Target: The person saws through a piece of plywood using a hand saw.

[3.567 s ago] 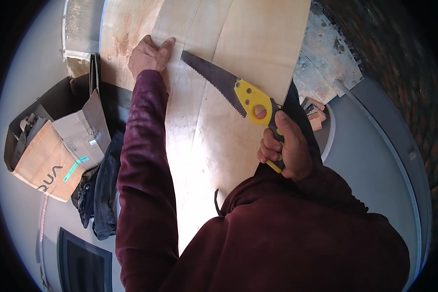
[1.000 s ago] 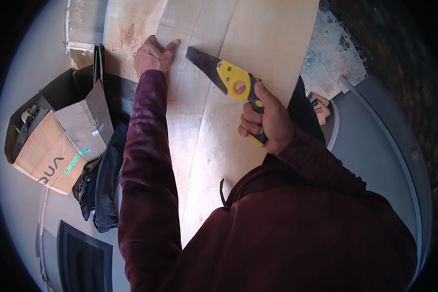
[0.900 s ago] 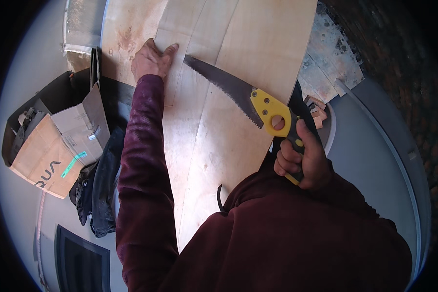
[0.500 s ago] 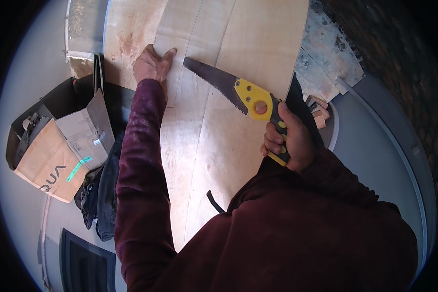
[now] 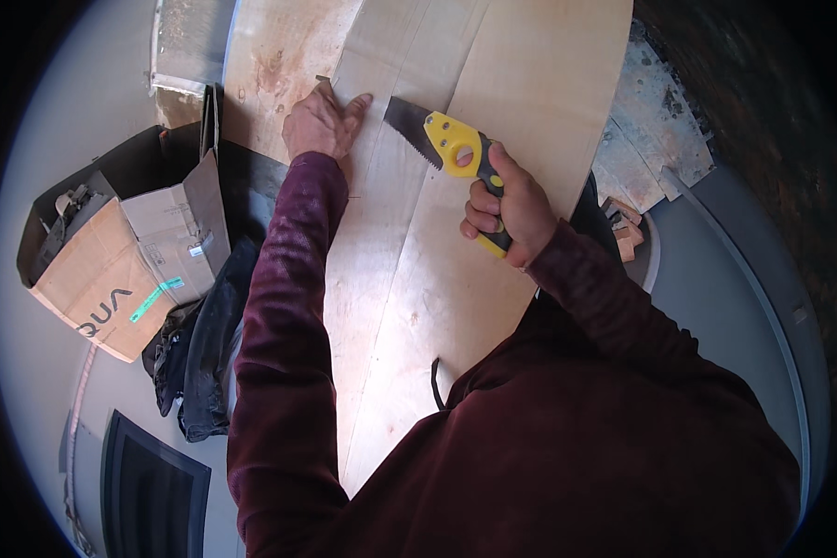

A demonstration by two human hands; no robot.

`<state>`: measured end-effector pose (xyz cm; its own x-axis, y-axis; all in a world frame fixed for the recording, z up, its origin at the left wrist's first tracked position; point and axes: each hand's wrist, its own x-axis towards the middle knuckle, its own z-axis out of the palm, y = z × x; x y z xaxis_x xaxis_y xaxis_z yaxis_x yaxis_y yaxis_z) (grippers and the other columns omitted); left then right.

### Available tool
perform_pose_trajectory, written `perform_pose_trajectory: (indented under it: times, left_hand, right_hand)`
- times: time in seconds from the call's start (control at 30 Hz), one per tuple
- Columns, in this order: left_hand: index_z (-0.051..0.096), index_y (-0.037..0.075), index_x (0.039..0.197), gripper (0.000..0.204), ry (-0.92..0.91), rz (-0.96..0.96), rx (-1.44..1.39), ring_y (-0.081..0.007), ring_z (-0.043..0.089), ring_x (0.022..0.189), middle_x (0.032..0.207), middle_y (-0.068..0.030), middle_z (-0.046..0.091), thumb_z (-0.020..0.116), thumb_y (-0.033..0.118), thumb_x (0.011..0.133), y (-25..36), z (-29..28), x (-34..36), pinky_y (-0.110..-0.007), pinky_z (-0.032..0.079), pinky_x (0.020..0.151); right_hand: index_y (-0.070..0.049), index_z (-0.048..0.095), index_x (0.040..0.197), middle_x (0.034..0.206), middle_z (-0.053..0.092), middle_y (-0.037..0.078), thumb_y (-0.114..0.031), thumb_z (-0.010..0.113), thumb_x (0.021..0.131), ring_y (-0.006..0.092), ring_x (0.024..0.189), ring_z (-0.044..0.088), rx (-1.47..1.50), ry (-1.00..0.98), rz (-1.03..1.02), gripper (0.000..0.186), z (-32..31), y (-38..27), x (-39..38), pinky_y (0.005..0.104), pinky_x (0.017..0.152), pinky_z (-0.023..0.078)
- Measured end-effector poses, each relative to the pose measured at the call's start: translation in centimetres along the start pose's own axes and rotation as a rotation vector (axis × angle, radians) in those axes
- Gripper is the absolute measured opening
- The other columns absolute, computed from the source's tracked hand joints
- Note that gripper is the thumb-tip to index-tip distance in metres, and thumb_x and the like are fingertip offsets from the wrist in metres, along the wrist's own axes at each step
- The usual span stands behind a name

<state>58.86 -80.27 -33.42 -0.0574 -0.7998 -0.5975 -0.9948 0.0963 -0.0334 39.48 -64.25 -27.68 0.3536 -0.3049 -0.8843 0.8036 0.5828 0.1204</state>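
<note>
My right hand is wrapped around the black and yellow handle of a hand saw. The dark blade points up and left above a pale plywood sheet, its teeth facing down and left. It looks foreshortened, and I cannot tell whether it touches the wood. My left hand grips the left edge of this sheet, thumb lying on top and fingers bent at the edge, partly hidden. A small dark mark shows on the sheet near my left wrist.
Another stained wood panel lies beyond the sheet's left edge. Left of my arm stand an open cardboard box and dark cloth. At the right are worn boards and wood offcuts.
My right hand has moved up and left with the saw, and the blade now looks shorter. My left hand stays at the sheet's edge. The whole view has shifted slightly.
</note>
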Motion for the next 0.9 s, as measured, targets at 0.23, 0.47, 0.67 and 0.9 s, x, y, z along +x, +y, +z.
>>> perform_pose_trajectory:
  times: [0.23,0.47,0.67,0.9]
  left_hand:
    - [0.066,0.002,0.092,0.053,-0.020,-0.081,-0.035,-0.0365,0.069,0.089,0.088,-0.0201,0.071,0.073,0.053,0.080,-1.8,0.4,0.0,-0.043,0.052,0.084]
    - [0.066,0.002,0.093,0.053,-0.002,-0.096,-0.039,-0.0359,0.068,0.093,0.091,-0.0194,0.071,0.073,0.053,0.079,-1.6,0.9,1.1,-0.044,0.051,0.085]
    - [0.064,0.002,0.091,0.058,-0.010,-0.100,-0.024,-0.0388,0.068,0.091,0.089,-0.0215,0.070,0.071,0.058,0.078,-1.2,0.6,-0.2,-0.045,0.051,0.083]
    - [0.064,0.003,0.091,0.052,0.039,-0.022,0.034,-0.0386,0.068,0.091,0.090,-0.0210,0.070,0.070,0.054,0.082,2.1,-0.3,-1.5,-0.045,0.052,0.083]
  right_hand:
    - [-0.011,0.048,0.113,0.056,0.031,-0.003,-0.048,0.029,0.105,0.0109,0.045,0.033,0.011,-0.033,0.048,0.042,-1.4,-0.7,-8.2,0.0334,0.055,0.043]
    - [-0.013,0.050,0.110,0.052,0.029,-0.005,-0.053,0.028,0.105,0.0096,0.042,0.029,0.027,-0.063,0.047,0.046,2.5,-0.2,-8.5,0.0309,0.054,0.042]
    - [-0.011,0.052,0.113,0.054,0.030,-0.003,-0.048,0.031,0.105,0.0100,0.043,0.032,0.092,0.030,0.102,0.043,-2.4,-2.8,-11.8,0.0335,0.054,0.044]
    - [-0.010,0.046,0.105,0.056,0.030,-0.003,-0.047,0.030,0.105,0.0118,0.046,0.031,0.047,0.026,0.026,0.041,-2.4,0.3,-1.4,0.0364,0.055,0.043]
